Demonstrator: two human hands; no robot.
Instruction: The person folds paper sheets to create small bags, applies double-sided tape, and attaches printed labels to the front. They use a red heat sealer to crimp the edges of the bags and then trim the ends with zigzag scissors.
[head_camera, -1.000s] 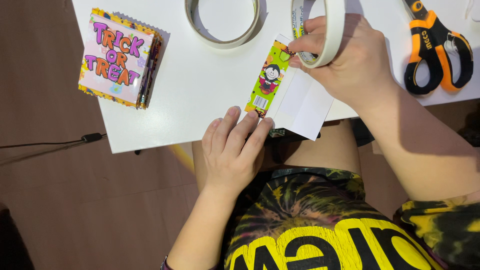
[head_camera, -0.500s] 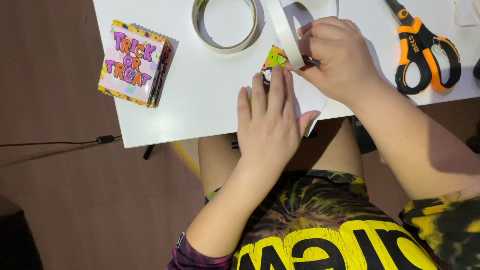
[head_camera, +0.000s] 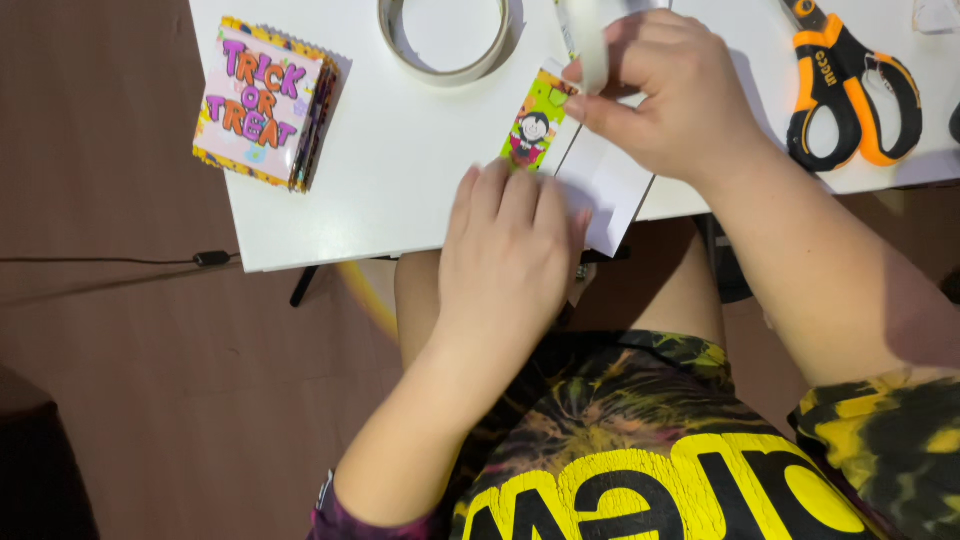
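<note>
Left hand (head_camera: 510, 245) is lying flat, palm down, pressing the near end of a green printed paper strip (head_camera: 533, 128) against the white desk (head_camera: 400, 170). Right hand (head_camera: 665, 95) is pinching a roll of white tape (head_camera: 590, 45) just above the strip's far end. A second tape roll (head_camera: 445, 40) is lying flat farther back. A stack of printed treat bags (head_camera: 262, 102) is sitting at left. Orange-handled scissors (head_camera: 850, 85) are lying at right, well apart from both hands.

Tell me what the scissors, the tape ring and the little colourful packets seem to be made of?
Scissors: glossy orange and black handles, likely plastic. Tape ring: pale matte band, probably paper tape. Packets: printed, zigzag-edged stack, seemingly thin plastic film or coated paper.
</note>
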